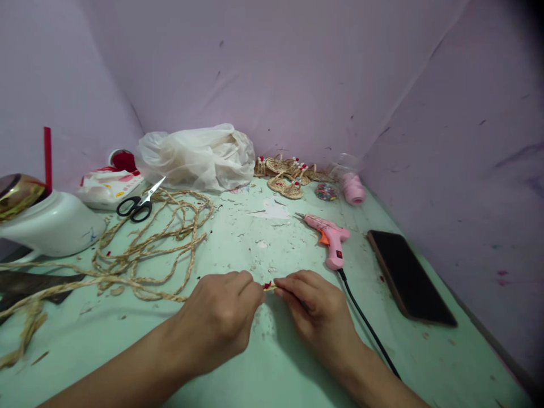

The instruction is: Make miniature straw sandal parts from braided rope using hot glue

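Straw cord [272,288], lower centre.
Left hand [223,309], right hand [321,314]: fingers clamped on it. Judged light, pliable; grip beside red scrap [267,285].

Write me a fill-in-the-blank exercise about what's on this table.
The pink plastic glue gun has an ____ trigger.
The black-handled metal scissors lie to its ____.
The flat black smartphone lies with its ____ facing up.
The left hand and right hand hold a tan fibre strand bearing a small ____ bit.

Missing words: orange, left, screen, red.
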`<state>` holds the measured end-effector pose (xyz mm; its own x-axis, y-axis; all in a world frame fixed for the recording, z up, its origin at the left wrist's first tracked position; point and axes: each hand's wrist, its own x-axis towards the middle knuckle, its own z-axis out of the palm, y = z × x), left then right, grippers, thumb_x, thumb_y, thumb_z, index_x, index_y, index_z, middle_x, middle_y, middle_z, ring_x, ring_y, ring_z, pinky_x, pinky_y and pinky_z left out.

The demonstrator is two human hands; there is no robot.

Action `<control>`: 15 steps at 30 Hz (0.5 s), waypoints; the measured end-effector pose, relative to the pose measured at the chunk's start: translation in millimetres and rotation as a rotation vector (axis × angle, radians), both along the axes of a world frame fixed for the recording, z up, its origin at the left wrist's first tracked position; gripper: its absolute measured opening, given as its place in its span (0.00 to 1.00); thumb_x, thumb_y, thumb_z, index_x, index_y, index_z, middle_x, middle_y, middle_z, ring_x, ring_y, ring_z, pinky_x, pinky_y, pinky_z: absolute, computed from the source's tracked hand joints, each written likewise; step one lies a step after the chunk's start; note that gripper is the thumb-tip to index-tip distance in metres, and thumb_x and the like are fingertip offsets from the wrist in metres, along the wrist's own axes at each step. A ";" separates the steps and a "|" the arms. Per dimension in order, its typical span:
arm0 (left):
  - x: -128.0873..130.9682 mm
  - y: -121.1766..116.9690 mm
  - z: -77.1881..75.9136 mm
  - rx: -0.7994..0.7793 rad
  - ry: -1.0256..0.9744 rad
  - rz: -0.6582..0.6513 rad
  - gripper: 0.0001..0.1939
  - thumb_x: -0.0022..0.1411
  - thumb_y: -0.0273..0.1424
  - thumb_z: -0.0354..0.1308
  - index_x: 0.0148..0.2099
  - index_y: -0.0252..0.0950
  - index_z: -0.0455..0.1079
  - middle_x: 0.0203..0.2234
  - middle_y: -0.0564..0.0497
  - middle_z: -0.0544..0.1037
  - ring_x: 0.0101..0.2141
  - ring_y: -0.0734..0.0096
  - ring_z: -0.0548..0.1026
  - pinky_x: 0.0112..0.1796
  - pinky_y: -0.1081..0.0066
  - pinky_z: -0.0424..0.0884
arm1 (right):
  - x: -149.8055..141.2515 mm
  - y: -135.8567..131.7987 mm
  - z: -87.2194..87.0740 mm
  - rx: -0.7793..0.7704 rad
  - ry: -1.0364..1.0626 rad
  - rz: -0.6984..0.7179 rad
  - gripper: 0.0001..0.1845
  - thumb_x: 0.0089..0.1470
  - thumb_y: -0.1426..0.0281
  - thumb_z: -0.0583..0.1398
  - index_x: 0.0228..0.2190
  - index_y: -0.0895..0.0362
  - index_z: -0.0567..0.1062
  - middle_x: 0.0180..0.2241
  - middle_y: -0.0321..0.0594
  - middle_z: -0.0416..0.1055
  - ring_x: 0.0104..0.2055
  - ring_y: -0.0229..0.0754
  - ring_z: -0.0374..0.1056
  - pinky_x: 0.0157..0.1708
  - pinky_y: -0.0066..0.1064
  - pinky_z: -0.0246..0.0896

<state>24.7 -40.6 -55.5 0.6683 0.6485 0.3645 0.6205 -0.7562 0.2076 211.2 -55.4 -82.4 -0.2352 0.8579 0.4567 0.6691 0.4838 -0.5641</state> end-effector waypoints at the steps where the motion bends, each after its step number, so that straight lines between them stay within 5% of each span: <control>1: -0.3 1.0 -0.5 0.001 0.003 0.011 0.11 0.61 0.24 0.45 0.29 0.34 0.67 0.21 0.51 0.69 0.23 0.70 0.68 0.24 0.71 0.61 | 0.1 -0.5 0.6 0.010 -0.004 0.005 0.10 0.53 0.75 0.55 0.33 0.59 0.77 0.26 0.43 0.73 0.28 0.42 0.67 0.26 0.33 0.63; 8: -3.6 11.5 3.9 -0.182 0.105 -0.002 0.12 0.61 0.25 0.45 0.42 0.36 0.68 0.24 0.51 0.70 0.25 0.70 0.70 0.26 0.72 0.62 | 2.0 -1.8 7.1 0.012 -0.045 0.082 0.11 0.53 0.76 0.54 0.33 0.57 0.76 0.28 0.43 0.73 0.29 0.41 0.66 0.26 0.32 0.62; 15: -9.1 16.8 5.5 -0.247 0.086 -0.099 0.12 0.58 0.23 0.46 0.38 0.36 0.70 0.24 0.52 0.69 0.24 0.72 0.69 0.25 0.73 0.60 | 3.3 1.5 7.9 -0.063 0.003 0.166 0.11 0.54 0.75 0.53 0.32 0.55 0.75 0.28 0.41 0.73 0.30 0.41 0.67 0.28 0.32 0.62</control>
<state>15.6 -23.8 -50.0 0.7544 0.6407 0.1429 0.5695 -0.7470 0.3432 214.4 -53.9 -74.5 -0.3751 0.8343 0.4041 0.5813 0.5512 -0.5986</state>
